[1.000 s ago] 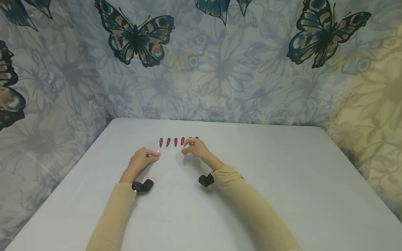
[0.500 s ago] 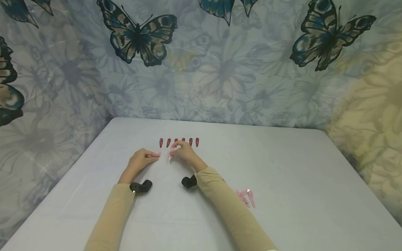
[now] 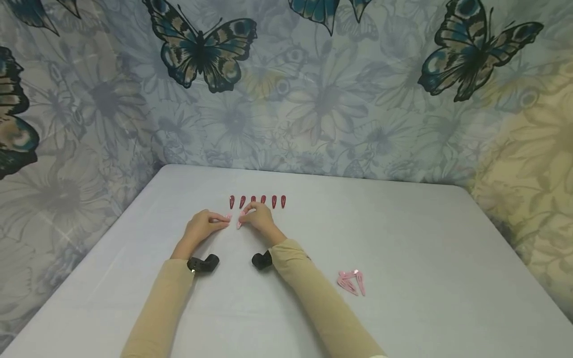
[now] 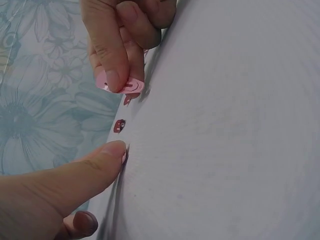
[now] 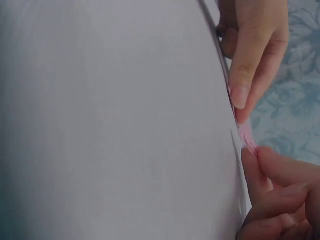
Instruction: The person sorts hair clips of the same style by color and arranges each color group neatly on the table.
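Several red snap hair clips (image 3: 274, 201) lie in a row on the white table; my right hand partly hides the middle ones. Just below the row's left end, my left hand (image 3: 201, 231) pinches a small pink hair clip (image 3: 229, 217) at the tabletop, its thumb and fingertip covering most of it. My right hand (image 3: 260, 219) pinches another pink hair clip (image 3: 239, 223) between thumb and index finger, close to the left fingertips. In the left wrist view this pink clip (image 4: 132, 86) is tilted, above the left thumb (image 4: 102, 162).
A loose group of pink hair clips (image 3: 351, 282) lies on the white table (image 3: 425, 248), right of the right forearm. Black wrist cameras sit on both wrists. Behind the table's far edge hangs a butterfly-patterned cloth (image 3: 313, 124).
My right hand has moved left with its pink hair clip, toward the left hand, uncovering red clips at the row's right end and the pink group. The left hand has stayed in place.
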Demonstrator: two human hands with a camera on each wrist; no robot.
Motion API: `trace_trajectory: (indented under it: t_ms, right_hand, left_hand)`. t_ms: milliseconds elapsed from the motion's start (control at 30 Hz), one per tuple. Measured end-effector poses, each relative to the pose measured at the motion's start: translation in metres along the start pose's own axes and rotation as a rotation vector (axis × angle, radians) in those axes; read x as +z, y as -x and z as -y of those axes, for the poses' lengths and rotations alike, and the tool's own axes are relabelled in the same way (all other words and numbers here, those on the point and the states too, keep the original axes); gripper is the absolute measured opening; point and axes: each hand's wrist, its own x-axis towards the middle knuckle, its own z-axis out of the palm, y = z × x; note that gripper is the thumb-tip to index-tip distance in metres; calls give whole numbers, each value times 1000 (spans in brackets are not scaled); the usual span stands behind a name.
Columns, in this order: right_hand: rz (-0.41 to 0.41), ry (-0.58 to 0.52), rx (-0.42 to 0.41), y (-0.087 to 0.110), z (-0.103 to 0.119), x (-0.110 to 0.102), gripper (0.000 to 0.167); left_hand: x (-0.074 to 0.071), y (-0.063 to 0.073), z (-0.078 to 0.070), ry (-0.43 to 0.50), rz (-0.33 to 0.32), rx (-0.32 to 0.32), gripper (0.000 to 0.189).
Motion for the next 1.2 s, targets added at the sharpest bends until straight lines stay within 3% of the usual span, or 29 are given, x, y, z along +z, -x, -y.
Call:
trace_trajectory:
  t_ms: [200,433,567,1000,1200]
  right_hand:
    - [-65,93,32,4,0,10,14]
    - [-131,217,-75,12,1,19,14]
    - [-170,274,-73,10,6,17,13]
    - [-139,375,-15,10,9,16,17]
    - [-129,382,-40,10,4,17,18]
  left_hand:
    - [-1,0,1,2,-5,1,25]
    - [-6,0,0,-5,-8,15,24]
    - [-6,-4,-2,1,-3,21,25]
    - [-3,-3,-2,0,0,3,24]
    - [1,-2,1,12,6,-5,26]
